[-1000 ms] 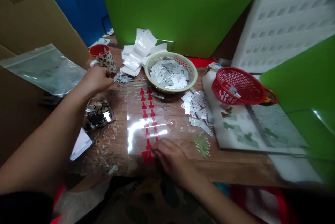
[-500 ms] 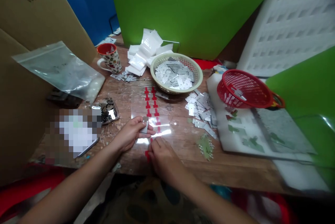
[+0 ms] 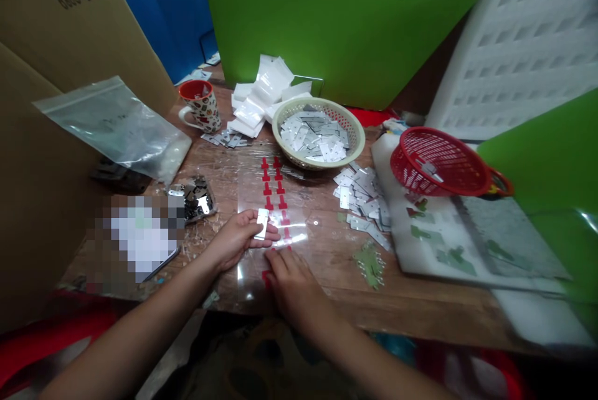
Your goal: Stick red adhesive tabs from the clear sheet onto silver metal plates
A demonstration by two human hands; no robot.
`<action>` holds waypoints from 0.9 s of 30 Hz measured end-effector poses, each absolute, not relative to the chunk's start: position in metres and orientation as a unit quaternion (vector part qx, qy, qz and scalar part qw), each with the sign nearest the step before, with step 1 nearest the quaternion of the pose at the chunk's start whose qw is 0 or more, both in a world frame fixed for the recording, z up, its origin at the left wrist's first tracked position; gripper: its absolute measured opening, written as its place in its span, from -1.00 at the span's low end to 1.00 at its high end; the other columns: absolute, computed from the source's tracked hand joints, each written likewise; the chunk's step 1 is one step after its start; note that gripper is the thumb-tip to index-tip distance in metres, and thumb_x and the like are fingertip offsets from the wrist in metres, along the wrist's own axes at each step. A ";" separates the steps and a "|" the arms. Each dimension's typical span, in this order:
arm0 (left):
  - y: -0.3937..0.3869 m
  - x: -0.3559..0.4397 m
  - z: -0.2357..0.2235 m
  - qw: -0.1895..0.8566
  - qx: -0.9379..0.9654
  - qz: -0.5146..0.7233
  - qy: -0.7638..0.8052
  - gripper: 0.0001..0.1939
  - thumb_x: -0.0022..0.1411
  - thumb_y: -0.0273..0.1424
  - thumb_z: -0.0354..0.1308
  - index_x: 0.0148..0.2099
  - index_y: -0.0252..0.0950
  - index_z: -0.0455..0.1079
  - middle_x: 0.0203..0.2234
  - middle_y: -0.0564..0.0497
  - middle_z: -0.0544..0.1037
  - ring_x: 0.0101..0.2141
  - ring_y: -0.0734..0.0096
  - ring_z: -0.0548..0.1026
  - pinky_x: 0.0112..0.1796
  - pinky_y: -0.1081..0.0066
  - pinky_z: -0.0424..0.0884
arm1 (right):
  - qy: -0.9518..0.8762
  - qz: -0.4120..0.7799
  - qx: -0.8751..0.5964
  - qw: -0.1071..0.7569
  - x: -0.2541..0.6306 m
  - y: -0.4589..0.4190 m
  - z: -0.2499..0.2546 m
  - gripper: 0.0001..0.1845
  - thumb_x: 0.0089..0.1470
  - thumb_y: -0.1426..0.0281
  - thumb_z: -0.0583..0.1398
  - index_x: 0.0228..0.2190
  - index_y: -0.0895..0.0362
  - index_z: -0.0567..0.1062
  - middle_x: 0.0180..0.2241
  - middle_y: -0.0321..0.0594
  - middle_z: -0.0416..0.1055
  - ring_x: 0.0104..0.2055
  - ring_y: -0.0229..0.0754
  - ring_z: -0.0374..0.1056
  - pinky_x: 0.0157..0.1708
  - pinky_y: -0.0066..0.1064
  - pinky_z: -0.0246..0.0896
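My left hand (image 3: 237,239) is closed on a small flat metal plate (image 3: 262,224), pinched under the thumb with its pale face up. It hovers over a clear plastic sheet (image 3: 250,191) that carries two columns of red T-shaped pieces (image 3: 267,188). Close by, my right hand (image 3: 295,280) rests low on the sheet, its fingers bent down among the nearer red pieces. Its thumb and whatever lies under the fingertips are hidden. One red piece (image 3: 266,278) shows beside that hand.
Beyond the sheet stands a cream basket (image 3: 359,149) full of metal plates. More plates (image 3: 362,191) lie loose to its right. A red basket (image 3: 434,166) sits on white foam (image 3: 397,232). At left are a mug (image 3: 205,110), a plastic bag (image 3: 116,119) and a tray of dark metal parts (image 3: 199,197).
The plate in my left hand has turned and now shows a brighter, fuller face. My right fingers have spread slightly on the sheet. The whole view has shifted a little.
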State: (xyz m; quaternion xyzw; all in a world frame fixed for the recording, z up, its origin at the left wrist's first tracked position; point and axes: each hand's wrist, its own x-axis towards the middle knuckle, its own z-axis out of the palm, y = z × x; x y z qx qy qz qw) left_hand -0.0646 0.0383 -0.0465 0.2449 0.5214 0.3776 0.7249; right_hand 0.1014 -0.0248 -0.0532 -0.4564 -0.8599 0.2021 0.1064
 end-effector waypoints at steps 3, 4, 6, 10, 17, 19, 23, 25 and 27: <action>0.038 -0.066 -0.047 0.728 0.248 0.378 0.516 -0.85 0.07 -0.51 0.20 -0.28 -0.34 0.29 -0.35 -0.15 0.60 -0.32 0.27 0.61 -0.28 0.34 0.52 | -0.893 0.156 -0.410 0.101 0.106 -0.028 -0.056 -0.57 0.11 0.62 0.09 0.03 0.21 0.32 -0.02 0.05 0.37 -0.04 0.04 0.31 -0.04 -0.10 0.24; 0.038 -0.066 -0.047 0.728 0.249 0.378 0.515 -0.84 0.07 -0.50 0.20 -0.27 -0.35 0.30 -0.34 -0.16 0.60 -0.32 0.27 0.60 -0.28 0.34 0.52 | -0.901 0.149 -0.393 0.107 0.107 -0.029 -0.058 -0.62 0.12 0.61 0.10 0.00 0.21 0.35 -0.05 0.05 0.40 -0.07 0.04 0.32 -0.06 -0.11 0.25; 0.038 -0.066 -0.047 0.729 0.250 0.377 0.514 -0.83 0.07 -0.50 0.20 -0.25 -0.35 0.31 -0.33 -0.16 0.60 -0.32 0.26 0.60 -0.29 0.33 0.52 | -0.911 0.138 -0.367 0.128 0.109 -0.030 -0.062 -0.72 0.15 0.59 0.09 -0.09 0.21 0.40 -0.14 0.02 0.43 -0.14 0.01 0.34 -0.10 -0.13 0.27; 0.038 -0.065 -0.046 0.727 0.253 0.376 0.516 -0.83 0.08 -0.51 0.18 -0.23 -0.36 0.32 -0.33 -0.16 0.60 -0.32 0.26 0.61 -0.30 0.33 0.52 | -0.907 0.121 -0.371 0.157 0.106 -0.030 -0.071 -0.78 0.17 0.59 0.03 -0.22 0.20 0.43 -0.24 0.01 0.44 -0.23 -0.02 0.34 -0.15 -0.13 0.29; 0.038 -0.067 -0.046 0.728 0.258 0.375 0.513 -0.82 0.09 -0.53 0.16 -0.19 -0.36 0.34 -0.35 -0.15 0.61 -0.32 0.27 0.61 -0.29 0.34 0.52 | -0.834 0.267 -0.369 0.312 0.114 -0.029 -0.056 -0.80 0.20 0.57 0.02 -0.18 0.13 0.35 -0.22 -0.12 0.44 -0.17 -0.13 0.36 -0.13 -0.23 0.32; 0.038 -0.068 -0.047 0.730 0.258 0.374 0.510 -0.81 0.09 -0.53 0.16 -0.19 -0.37 0.35 -0.35 -0.15 0.61 -0.33 0.27 0.61 -0.29 0.36 0.52 | -0.783 0.322 -0.375 0.378 0.120 -0.025 -0.041 -0.78 0.20 0.57 0.04 -0.15 0.09 0.35 -0.21 -0.15 0.45 -0.13 -0.16 0.37 -0.13 -0.27 0.33; 0.037 -0.064 -0.043 0.731 0.262 0.377 0.504 -0.80 0.08 -0.52 0.19 -0.19 -0.39 0.36 -0.34 -0.16 0.61 -0.35 0.30 0.60 -0.29 0.38 0.51 | -0.637 0.384 -0.450 0.494 0.125 -0.006 -0.012 -0.85 0.17 0.51 0.13 -0.22 0.06 0.42 -0.24 -0.19 0.47 -0.15 -0.19 0.41 -0.14 -0.31 0.36; 0.035 -0.059 -0.035 0.737 0.265 0.379 0.494 -0.77 0.08 -0.51 0.20 -0.16 -0.39 0.37 -0.31 -0.16 0.61 -0.33 0.32 0.60 -0.28 0.39 0.51 | -0.591 0.413 -0.473 0.507 0.124 0.005 -0.003 -0.91 0.10 0.47 0.22 -0.29 0.08 0.44 -0.29 -0.21 0.48 -0.21 -0.19 0.43 -0.20 -0.32 0.38; 0.031 -0.052 -0.024 0.747 0.262 0.379 0.479 -0.74 0.07 -0.51 0.22 -0.13 -0.38 0.39 -0.28 -0.16 0.61 -0.31 0.33 0.59 -0.26 0.40 0.50 | -0.575 0.438 -0.479 0.499 0.122 0.014 0.000 -0.91 0.04 0.45 0.26 -0.35 0.09 0.45 -0.36 -0.25 0.48 -0.29 -0.22 0.42 -0.28 -0.36 0.38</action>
